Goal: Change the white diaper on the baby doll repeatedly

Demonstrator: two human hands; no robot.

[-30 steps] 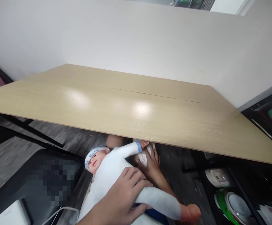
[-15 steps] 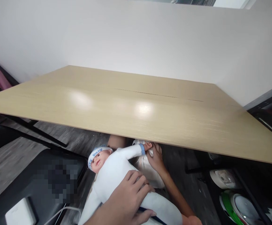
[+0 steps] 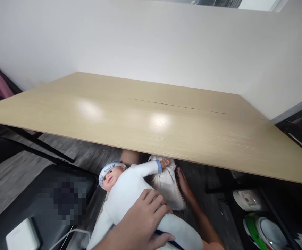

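Note:
A baby doll point(image 3: 126, 196) in a white suit with blue cuffs and a white-and-blue cap lies face up across the lap, head toward the left. My left hand point(image 3: 148, 215) rests over its lower body, fingers curled around it and thumb on the near side by a dark strip. Under the doll's outstretched arm, a white diaper-like item point(image 3: 168, 189) with ruffled edges sits on the right thigh. Along the right side of this item is my right hand point(image 3: 183, 180), fingers stretched out and partly hidden, not visibly gripping.
The wooden table point(image 3: 140, 118) overhangs the lap, its front edge just beyond the doll's head and arm. At left stands a black chair point(image 3: 44, 194) carrying a white box point(image 3: 23, 236) and a cable. A dark shelf at right holds round containers point(image 3: 268, 229).
My right hand has moved off the top of the white item, down and right to its outer side, uncovering more of it. My left hand and the doll have barely moved.

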